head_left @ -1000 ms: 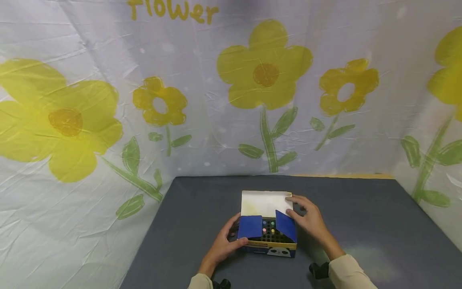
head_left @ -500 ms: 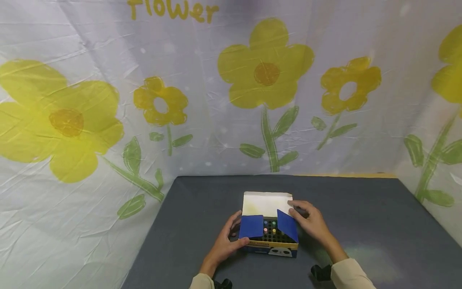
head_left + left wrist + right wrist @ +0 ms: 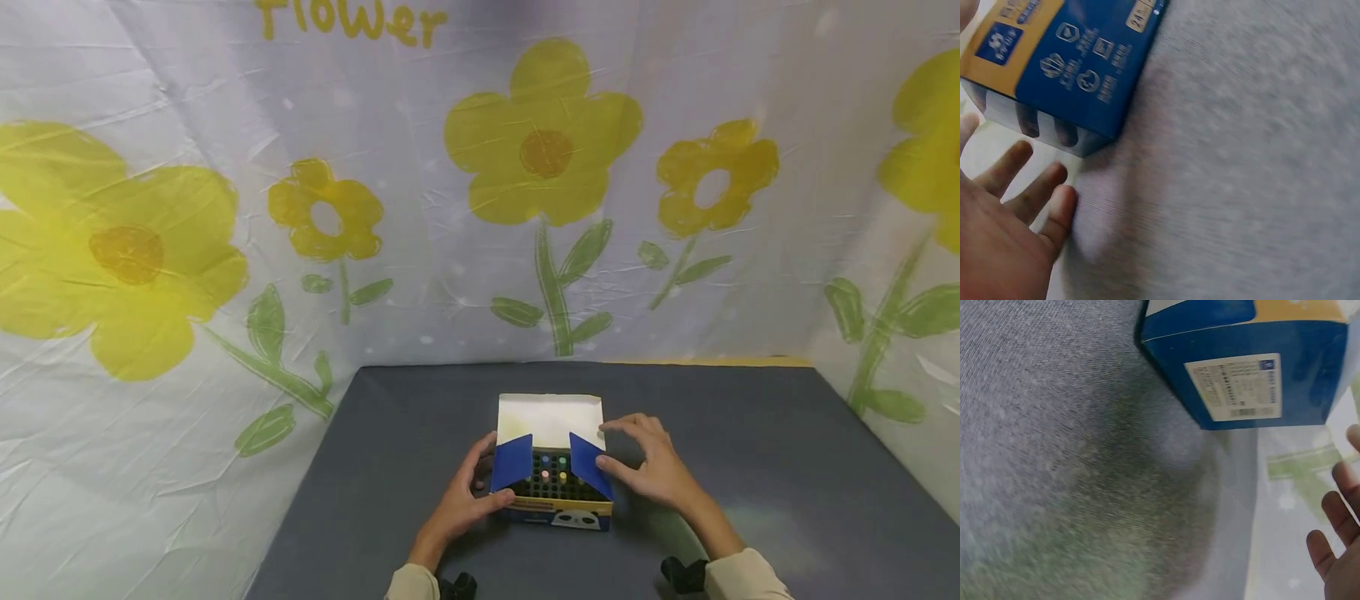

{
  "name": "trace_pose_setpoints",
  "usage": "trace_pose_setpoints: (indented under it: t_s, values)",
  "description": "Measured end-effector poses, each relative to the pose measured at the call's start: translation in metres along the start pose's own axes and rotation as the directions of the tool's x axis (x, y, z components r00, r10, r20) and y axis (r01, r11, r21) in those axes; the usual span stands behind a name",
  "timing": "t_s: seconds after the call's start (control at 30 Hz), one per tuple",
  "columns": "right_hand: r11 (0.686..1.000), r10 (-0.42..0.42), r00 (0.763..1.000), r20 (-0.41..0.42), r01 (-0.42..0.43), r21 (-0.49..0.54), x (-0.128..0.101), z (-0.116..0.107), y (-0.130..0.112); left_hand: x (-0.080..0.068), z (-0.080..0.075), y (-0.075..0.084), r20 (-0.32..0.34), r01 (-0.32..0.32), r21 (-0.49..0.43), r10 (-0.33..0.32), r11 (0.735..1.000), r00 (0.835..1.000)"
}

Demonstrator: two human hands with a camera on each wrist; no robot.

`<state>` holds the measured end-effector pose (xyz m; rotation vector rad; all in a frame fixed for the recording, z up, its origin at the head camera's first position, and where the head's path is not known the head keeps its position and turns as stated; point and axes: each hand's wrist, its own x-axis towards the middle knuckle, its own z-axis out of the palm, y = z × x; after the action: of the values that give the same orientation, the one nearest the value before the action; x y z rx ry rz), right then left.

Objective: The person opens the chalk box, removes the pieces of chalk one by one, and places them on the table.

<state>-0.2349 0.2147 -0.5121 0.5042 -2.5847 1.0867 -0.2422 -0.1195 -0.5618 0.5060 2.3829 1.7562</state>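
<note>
A small blue and yellow cardboard box [image 3: 555,515] stands open on the grey table [image 3: 750,467], near its front. Its white lid flap [image 3: 550,419] leans back. Two blue side flaps [image 3: 512,462] stand up over a black grid with a few coloured dots [image 3: 552,479]. My left hand [image 3: 465,500] rests against the box's left side, thumb at the front corner. The left wrist view shows my left hand's [image 3: 1004,231] fingers straight beside the box [image 3: 1066,69]. My right hand [image 3: 648,471] has spread fingers, the index touching the right flap. The right wrist view shows the box [image 3: 1247,369] and my right hand's fingertips [image 3: 1335,550].
A white cloth backdrop printed with yellow flowers [image 3: 540,150] hangs behind and on both sides of the table. Black wrist-camera mounts [image 3: 682,573] show at the bottom edge. The table's grey cloth [image 3: 1241,187] fills the wrist views around the box.
The two blue side flaps have swung further apart and more upright, showing more of the black grid. My right hand has slid slightly outward along the right flap.
</note>
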Motion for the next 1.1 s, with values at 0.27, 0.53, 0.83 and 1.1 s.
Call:
trace_pose_setpoints:
  t_s: [0.27, 0.53, 0.83, 1.1]
  values:
    - [0.998, -0.005, 0.991, 0.131, 0.014, -0.069, 0.003, -0.006, -0.013, 0.006, -0.002, 0.018, -0.032, -0.057, 0.237, 0.067, 0.970, 0.997]
    - [0.976, -0.013, 0.985, 0.170, 0.049, -0.212, 0.004, 0.003, -0.024, 0.015, 0.002, 0.032, -0.043, -0.076, 0.462, 0.109, 0.883, 0.993]
    - [0.958, -0.062, 0.988, 0.144, 0.100, -0.268, 0.011, 0.008, -0.030, 0.024, 0.001, 0.038, -0.032, -0.145, 0.510, 0.187, 0.848, 0.982]
    - [0.974, -0.111, 0.990, 0.082, 0.125, -0.191, 0.013, -0.007, -0.031, 0.024, -0.016, 0.046, -0.045, -0.210, 0.512, 0.270, 0.833, 0.962]
